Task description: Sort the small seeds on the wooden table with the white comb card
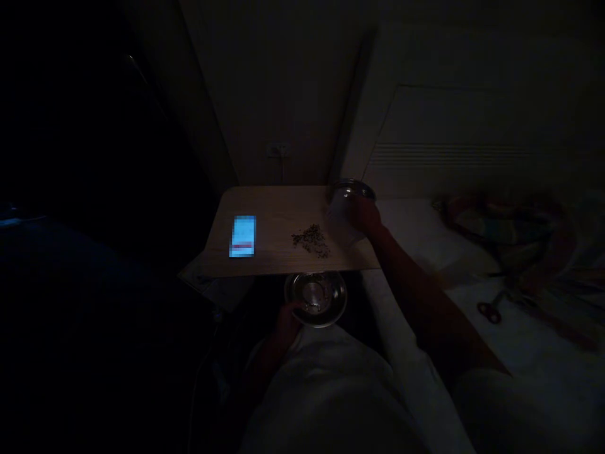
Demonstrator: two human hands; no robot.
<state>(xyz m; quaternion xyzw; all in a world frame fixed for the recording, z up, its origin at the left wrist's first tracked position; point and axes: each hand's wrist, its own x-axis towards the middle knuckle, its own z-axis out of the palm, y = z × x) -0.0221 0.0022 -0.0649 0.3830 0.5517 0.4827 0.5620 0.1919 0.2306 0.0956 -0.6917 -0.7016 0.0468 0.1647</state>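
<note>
Left hand (287, 318): closed on the near-left rim of the steel bowl (338, 309), thumb over the edge; the other fingers are hidden.
Right hand (366, 216): against the near-right side of the metal-rimmed vessel (350, 184); dim and blurred, spread or grip of the fingers cannot be told.
Steel bowl: round, shiny, wide-rimmed, open side up; just off the near edge of the wooden tabletop (269, 205), to the right of the left fingers; small pale glints inside.
Metal-rimmed vessel: at the far right corner of the tabletop, beside the right fingers; a pale, blurred shape below its rim.
Dark bits (312, 239): small, loose, scattered in a patch on the tabletop, between the phone and the right hand; kind too small to tell.
Phone (242, 236): left part of the tabletop, upright to the view, screen lit pale blue with a reddish band; writing pixelated, unreadable.
Scissors (489, 312): red-looking handles, on the white sheet (411, 227), right of the right forearm.
Wall socket (278, 150): beyond the tabletop, a cord running down; markings too dark to read.
Headboard (444, 120): pale, grooved, behind the sheet.
</note>
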